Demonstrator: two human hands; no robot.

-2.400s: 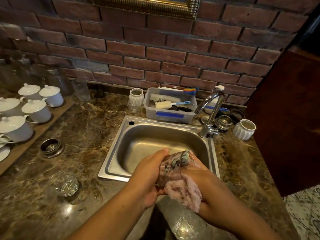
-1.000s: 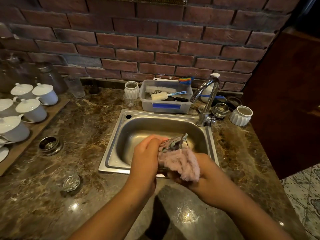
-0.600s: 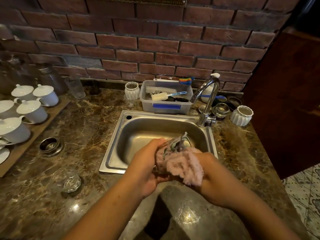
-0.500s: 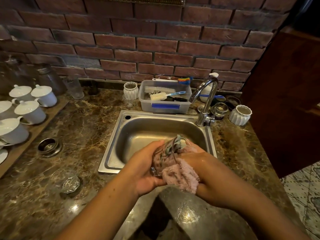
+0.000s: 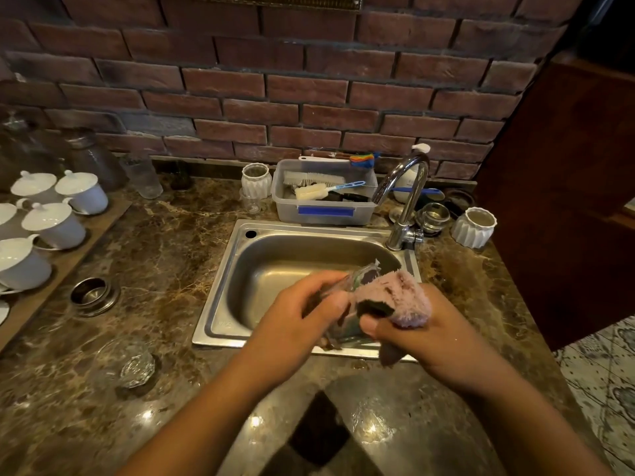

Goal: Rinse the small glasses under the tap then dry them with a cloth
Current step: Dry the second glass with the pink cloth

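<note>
Hands over a steel sink (image 5: 215,297): the left hand (image 5: 295,324) grips a small glass (image 5: 348,326), mostly hidden by fingers; the right hand (image 5: 429,341) grips a pink cloth (image 5: 395,297) against it

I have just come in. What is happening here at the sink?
A person is drying a small glass over the sink. The left hand grips the glass, which is tilted, while the right hand holds a pink cloth against it. No water can be seen running from the tap, so the rinsing of this glass seems done. Another clear glass sits on the counter to the left of the sink.
</note>
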